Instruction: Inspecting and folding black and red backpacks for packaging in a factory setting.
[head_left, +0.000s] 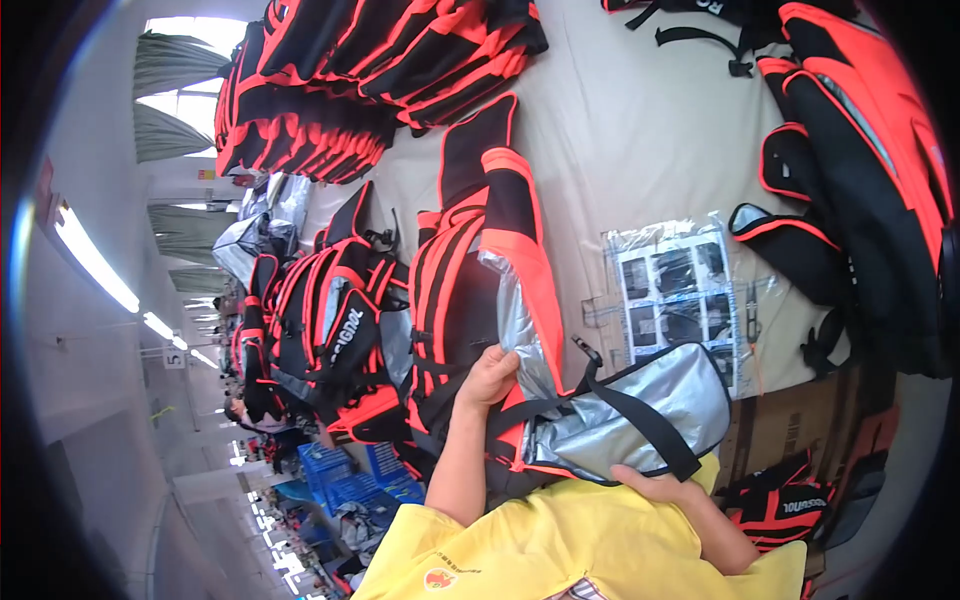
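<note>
In front of me lies a black and orange-red bag (pixel 545 310), opened so that its silver lining shows. My left hand (pixel 490 376) is closed, its fingers pinching the edge of that lining near the middle of the bag. The bag's silver-lined end flap (pixel 630 415) is folded out towards my right. My right hand (pixel 650 484) holds the near edge of this flap, with part of the fingers hidden under it. A wide black strap (pixel 650 430) crosses the flap, and a black buckle (pixel 587 349) sits just beyond it.
Stacked black and orange-red bags (pixel 390 60) stand far left, and more bags (pixel 330 320) lie at my left. On the pale table (pixel 580 150) is a clear-covered sheet of pictures (pixel 675 290). A large bag (pixel 860 180) lies at right; blue crates (pixel 340 475) stand lower left.
</note>
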